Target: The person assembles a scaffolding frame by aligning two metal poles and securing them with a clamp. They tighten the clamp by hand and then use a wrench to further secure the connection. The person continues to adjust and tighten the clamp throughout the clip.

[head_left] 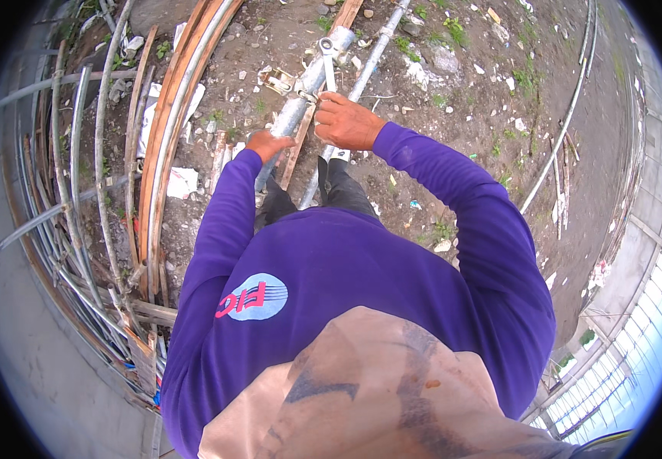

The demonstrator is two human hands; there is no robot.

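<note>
A thick grey metal pipe (291, 115) slants away from me in front of my legs. My left hand (270, 144) is closed on its near part, the thumb lying across the top. A scaffold clamp (277, 81) sits around the pipe farther up, its loose half sticking out to the left. My right hand (348, 122) grips the lower end of a ring wrench (329, 67), just right of the pipe. The wrench's ring end points away from me, beside the pipe's far end. My right fingers are partly hidden behind the hand.
A thinner metal pipe (369, 67) and a wooden strip (297, 150) run alongside. Long timber planks (164, 130) and several metal tubes (78, 138) are stacked at the left by a grey wall (25, 336). Another long pipe (553, 157) lies on the stony ground at right.
</note>
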